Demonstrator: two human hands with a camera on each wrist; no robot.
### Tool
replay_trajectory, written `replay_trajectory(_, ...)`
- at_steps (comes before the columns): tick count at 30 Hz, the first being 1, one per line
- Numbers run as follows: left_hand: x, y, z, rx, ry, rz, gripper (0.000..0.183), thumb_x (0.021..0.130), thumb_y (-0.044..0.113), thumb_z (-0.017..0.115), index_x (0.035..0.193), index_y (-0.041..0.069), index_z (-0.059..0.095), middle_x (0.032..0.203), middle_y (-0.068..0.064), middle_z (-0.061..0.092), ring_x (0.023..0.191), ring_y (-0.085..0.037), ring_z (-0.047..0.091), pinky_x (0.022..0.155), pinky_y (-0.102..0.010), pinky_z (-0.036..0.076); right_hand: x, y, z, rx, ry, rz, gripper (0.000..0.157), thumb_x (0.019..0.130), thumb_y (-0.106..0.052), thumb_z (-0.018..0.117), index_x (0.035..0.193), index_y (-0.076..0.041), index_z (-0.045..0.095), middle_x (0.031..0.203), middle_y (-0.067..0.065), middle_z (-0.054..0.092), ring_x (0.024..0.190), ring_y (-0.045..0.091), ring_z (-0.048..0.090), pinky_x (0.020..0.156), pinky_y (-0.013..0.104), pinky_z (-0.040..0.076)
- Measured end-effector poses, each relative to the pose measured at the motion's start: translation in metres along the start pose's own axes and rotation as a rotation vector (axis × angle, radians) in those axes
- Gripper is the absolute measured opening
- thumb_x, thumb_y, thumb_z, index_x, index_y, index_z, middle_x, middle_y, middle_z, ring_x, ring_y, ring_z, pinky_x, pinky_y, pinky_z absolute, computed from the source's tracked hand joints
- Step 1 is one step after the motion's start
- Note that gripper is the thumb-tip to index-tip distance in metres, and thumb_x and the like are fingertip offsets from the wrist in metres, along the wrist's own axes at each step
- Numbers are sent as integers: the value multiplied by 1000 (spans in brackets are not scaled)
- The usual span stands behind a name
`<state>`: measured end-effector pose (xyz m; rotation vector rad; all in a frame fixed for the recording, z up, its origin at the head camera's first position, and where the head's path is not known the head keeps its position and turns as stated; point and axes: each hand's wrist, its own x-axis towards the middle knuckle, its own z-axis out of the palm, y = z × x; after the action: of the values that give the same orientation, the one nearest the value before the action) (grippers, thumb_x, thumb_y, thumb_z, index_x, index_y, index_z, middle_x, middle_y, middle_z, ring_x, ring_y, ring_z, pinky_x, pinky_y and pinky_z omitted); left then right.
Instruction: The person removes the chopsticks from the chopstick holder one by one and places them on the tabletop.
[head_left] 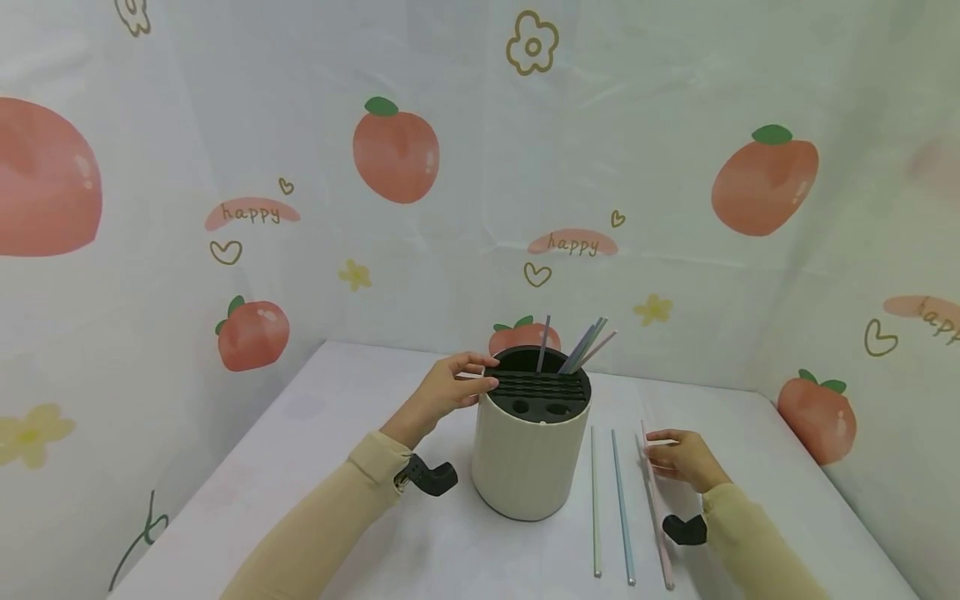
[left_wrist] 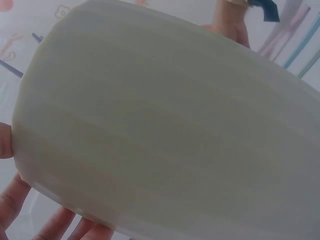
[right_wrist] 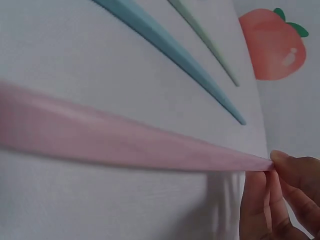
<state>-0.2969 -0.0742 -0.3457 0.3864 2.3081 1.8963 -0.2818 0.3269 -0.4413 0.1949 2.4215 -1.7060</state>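
Observation:
The left hand (head_left: 450, 385) rests with its fingers at the left rim of a cream, round utensil holder (head_left: 525, 462) with a black slotted top. In the left wrist view the holder's pale wall (left_wrist: 160, 125) fills most of the picture, with fingers (left_wrist: 12, 200) along its edge. The right hand (head_left: 686, 458) pinches a pink chopstick (head_left: 656, 508) near its thin far end between thumb and fingertips. In the right wrist view that chopstick (right_wrist: 125, 142) stretches away from the pinch, its thin end raised over a shadow.
A green chopstick (head_left: 596, 500) and a blue chopstick (head_left: 622, 508) lie on the white tabletop (head_left: 322, 450), between the holder and the right hand. Several thin chopsticks (head_left: 587, 343) stand in the holder's back opening. A fruit-printed curtain (head_left: 465, 250) surrounds the table.

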Motion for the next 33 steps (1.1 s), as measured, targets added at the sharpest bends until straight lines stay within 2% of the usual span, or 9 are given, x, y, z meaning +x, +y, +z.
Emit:
replay_trajectory(6, -1, 1, 1, 0, -6, 3, 35, 88, 19, 72, 121, 11, 65, 132, -17, 50, 118, -30, 54, 91, -43, 55, 1, 9, 7, -69, 53, 26, 38, 85, 2, 67, 114, 21, 54, 74, 2, 65, 65, 8, 62, 59, 23, 56)
replay_trajectory(15, -1, 3, 0, -1, -3, -1, 34, 88, 19, 72, 121, 12, 66, 132, -17, 51, 117, -30, 54, 92, -42, 54, 3, 6, 15, -133, 93, 60, 38, 82, 1, 71, 113, 17, 55, 75, 5, 65, 64, 10, 61, 58, 24, 57)
replay_trajectory(33, -5, 6, 1, -11, -10, -7, 34, 88, 15, 72, 121, 11, 65, 130, -15, 53, 119, -31, 54, 93, -42, 54, 9, 8, 18, -163, 101, 74, 31, 80, 3, 72, 105, 15, 58, 76, 6, 64, 63, 11, 61, 60, 26, 57)
